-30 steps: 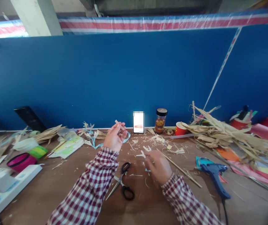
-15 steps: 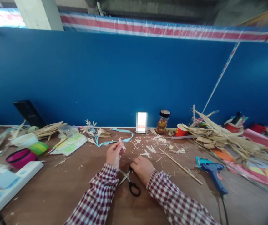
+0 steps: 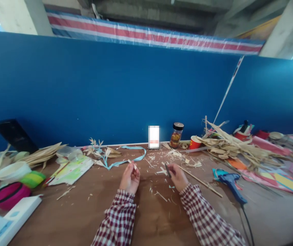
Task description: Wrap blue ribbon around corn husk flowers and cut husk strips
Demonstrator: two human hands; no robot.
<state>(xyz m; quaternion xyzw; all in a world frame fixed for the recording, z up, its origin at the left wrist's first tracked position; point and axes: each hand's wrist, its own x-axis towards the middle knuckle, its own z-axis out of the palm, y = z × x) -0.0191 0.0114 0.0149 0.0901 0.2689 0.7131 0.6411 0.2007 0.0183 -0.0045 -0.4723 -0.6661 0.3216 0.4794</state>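
Observation:
My left hand (image 3: pixel 130 177) is raised a little over the middle of the table, its thumb and fingers pinched on a small whitish strip (image 3: pixel 133 164). To its right, my right hand (image 3: pixel 177 176) is closed on the scissors (image 3: pixel 167 170), of which only a dark, narrow part shows, seen edge-on; the rest is hidden or too small to make out. Loose pale strips (image 3: pixel 162 171) lie on the table just beyond the right hand. A light blue ribbon (image 3: pixel 138 158) curves behind the left hand.
A blue glue gun (image 3: pixel 230 182) with its cable lies right, near a thin stick (image 3: pixel 200 181) and dried husks (image 3: pixel 233 143). A lidded jar (image 3: pixel 176 136) and red paper cup (image 3: pixel 195 142) stand at the back. A white power strip (image 3: pixel 23 218) and pink bowl (image 3: pixel 9 196) are left.
The scissors, which lay open on the table beneath my right hand, are now lifted in it. That hand has moved right, away from my left hand. The view has shifted slightly.

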